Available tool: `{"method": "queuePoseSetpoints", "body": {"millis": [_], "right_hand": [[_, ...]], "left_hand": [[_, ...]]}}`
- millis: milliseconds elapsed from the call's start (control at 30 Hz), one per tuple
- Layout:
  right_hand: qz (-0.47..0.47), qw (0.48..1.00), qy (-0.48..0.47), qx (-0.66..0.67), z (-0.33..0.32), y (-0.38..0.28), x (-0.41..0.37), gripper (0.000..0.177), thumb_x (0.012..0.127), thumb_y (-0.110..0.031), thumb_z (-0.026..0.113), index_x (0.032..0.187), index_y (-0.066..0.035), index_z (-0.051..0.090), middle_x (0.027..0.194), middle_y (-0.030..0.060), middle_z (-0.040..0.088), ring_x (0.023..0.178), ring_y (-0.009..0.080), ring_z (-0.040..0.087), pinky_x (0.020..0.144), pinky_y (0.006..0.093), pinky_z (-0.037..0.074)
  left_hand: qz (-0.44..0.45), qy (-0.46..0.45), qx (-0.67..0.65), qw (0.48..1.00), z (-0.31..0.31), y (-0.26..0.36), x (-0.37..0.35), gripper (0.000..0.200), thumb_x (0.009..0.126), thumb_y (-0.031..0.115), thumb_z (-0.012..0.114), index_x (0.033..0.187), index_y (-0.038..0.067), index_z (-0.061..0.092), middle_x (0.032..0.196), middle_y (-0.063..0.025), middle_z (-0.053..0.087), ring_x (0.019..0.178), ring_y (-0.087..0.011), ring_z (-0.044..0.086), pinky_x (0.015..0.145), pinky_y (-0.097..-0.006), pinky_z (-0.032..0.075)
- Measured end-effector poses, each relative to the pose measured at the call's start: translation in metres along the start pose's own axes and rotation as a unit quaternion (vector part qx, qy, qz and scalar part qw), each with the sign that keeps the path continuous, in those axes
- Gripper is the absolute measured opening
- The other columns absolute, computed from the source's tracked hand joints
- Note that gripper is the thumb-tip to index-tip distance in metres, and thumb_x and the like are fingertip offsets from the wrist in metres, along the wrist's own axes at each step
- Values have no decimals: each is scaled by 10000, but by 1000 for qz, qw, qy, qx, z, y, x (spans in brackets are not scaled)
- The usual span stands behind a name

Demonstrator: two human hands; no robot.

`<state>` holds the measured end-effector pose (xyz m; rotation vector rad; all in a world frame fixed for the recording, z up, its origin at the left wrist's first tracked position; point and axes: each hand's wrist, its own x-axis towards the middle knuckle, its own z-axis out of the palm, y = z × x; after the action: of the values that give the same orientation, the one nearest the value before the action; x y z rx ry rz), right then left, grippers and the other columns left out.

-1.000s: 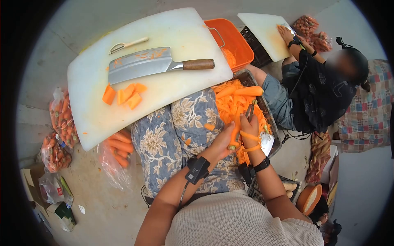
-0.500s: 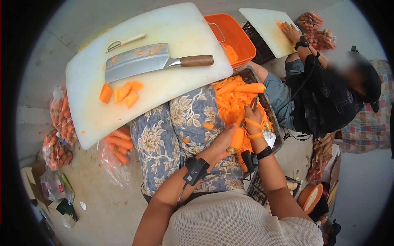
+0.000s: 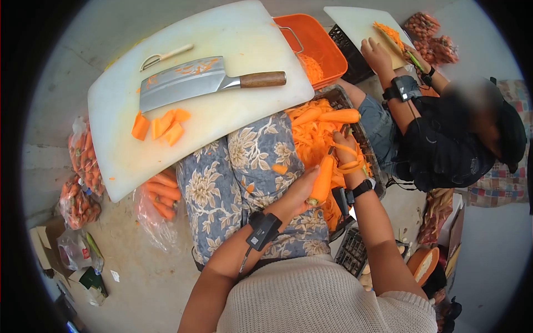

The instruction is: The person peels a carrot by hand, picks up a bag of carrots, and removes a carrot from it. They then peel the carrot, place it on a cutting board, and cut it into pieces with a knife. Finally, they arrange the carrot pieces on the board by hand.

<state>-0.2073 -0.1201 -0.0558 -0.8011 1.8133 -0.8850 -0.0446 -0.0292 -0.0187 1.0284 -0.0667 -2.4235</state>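
Observation:
A peeled-looking carrot [image 3: 322, 180] is gripped in my left hand [image 3: 302, 191], its thick end toward me, above my lap. My right hand [image 3: 347, 155] is closed round a dark-handled peeler [image 3: 346, 131], whose blade end is close to the carrot's far tip. Curled orange peel strips [image 3: 348, 165] hang over that hand. Below both hands, a dark crate [image 3: 363, 133] holds a heap of carrot shavings [image 3: 308, 139], with a whole carrot [image 3: 340, 115] lying on top at the far side.
A white cutting board [image 3: 233, 122] carries a cleaver [image 3: 183, 80], a pale peeler [image 3: 166, 56] and carrot chunks [image 3: 161, 126]. Behind the crate stands an orange tub [image 3: 327, 55]. Bagged carrots [image 3: 164, 191] lie left. At right, another person [image 3: 444, 133] works at a second board [image 3: 355, 22].
My right hand has shifted slightly toward me, and a peel strip now loops over it. My left hand still holds the carrot. The other person now has a knife and shreds on their board.

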Motion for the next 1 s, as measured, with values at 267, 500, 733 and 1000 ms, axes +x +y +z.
{"method": "queuePoseSetpoints", "body": {"millis": [267,500,733,1000], "right_hand": [[87,988,-28,125,-16,17,8,270,850,-251,541,1001,-32,491,814,65,521,601,141,533,507,266,451],[146,937,-135,289,-48,73,6,311,875,-294,526,1018,-20,491,796,46,507,754,165,561,655,320,544],[73,953,-8,293,-24,9,-87,276,821,-191,576,981,-3,452,967,101,481,852,174,549,727,349,537],[-258,964,62,15,19,-21,-128,263,828,-182,572,952,9,440,927,96,469,852,186,514,696,267,451]], "left_hand": [[-8,-45,-10,999,-5,-3,1,400,893,452,432,1083,100,455,859,-67,566,696,-153,587,538,-293,495],[-25,-154,-52,986,-18,4,-4,449,897,474,396,1069,69,486,833,-85,577,713,-174,594,558,-302,494],[18,-131,-96,987,-14,-1,0,481,899,494,369,1087,66,480,865,-107,584,772,-192,587,642,-344,493],[77,-80,-32,993,0,2,-16,435,919,489,304,1139,141,443,951,-42,561,772,-158,574,605,-305,499]]}}
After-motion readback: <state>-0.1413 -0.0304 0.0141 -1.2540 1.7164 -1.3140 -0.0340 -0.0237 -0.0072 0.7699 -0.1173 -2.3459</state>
